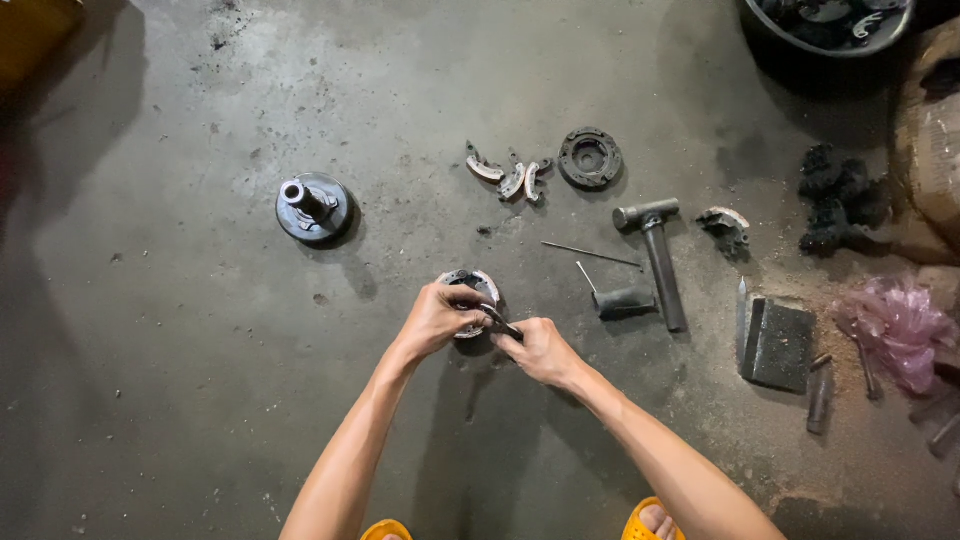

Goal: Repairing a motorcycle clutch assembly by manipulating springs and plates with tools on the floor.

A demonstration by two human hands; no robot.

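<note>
My left hand [437, 316] grips a round metal clutch assembly with curved shoes [477, 286], resting on the concrete floor at the centre. My right hand [537, 349] holds a thin dark tool [500, 322] whose tip touches the assembly's near edge. Both forearms reach up from the bottom of the view. My fingers hide much of the part.
A round hub with a shaft [312, 206] stands at the left. Loose curved shoes [508, 177] and a dark ring plate [590, 158] lie beyond. A hammer [657, 254], thin rod [592, 255], dark block [780, 344], pink bag [902, 322] and black tub [826, 27] sit to the right.
</note>
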